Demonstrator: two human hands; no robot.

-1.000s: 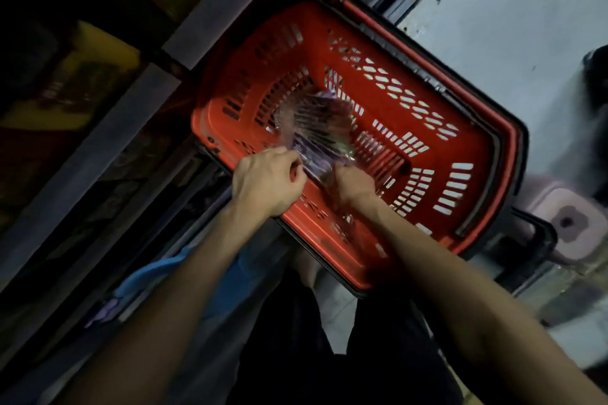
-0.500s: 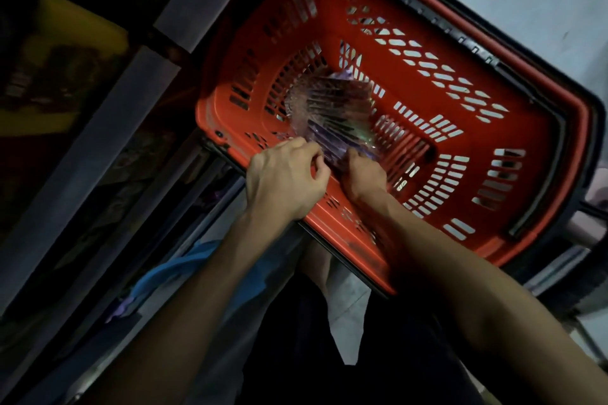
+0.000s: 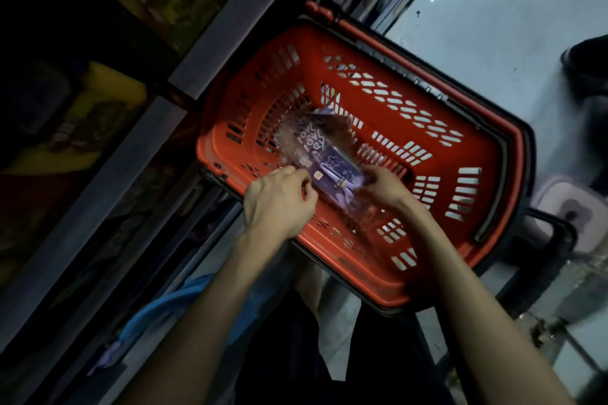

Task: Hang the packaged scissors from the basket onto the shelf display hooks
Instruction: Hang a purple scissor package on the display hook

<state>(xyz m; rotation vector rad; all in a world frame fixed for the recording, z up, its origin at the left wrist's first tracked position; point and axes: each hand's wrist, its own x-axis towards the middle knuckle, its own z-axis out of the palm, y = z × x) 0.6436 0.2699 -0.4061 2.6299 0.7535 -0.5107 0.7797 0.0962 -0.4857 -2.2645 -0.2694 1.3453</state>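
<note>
A red plastic basket (image 3: 437, 102) stands on the floor beside the shelving. Inside it lies a pile of clear-wrapped scissors packages (image 3: 306, 135) with purple cards. One purple scissors package (image 3: 339, 179) is lifted at the near side of the basket, above the pile. My left hand (image 3: 279, 200) pinches its left end with curled fingers. My right hand (image 3: 383, 186) holds its right end. Both hands are over the basket's near rim.
Dark shelves (image 3: 98, 158) with grey edge rails run along the left, stocked with yellow and dark goods. Pale floor (image 3: 510, 10) lies to the right. A pale purple stool (image 3: 569, 207) stands past the basket's right end. Something blue (image 3: 164, 306) lies low by the shelf.
Both hands were down in the pile of packages; now they have lifted one purple package clear of the pile. The view has pulled back from the basket.
</note>
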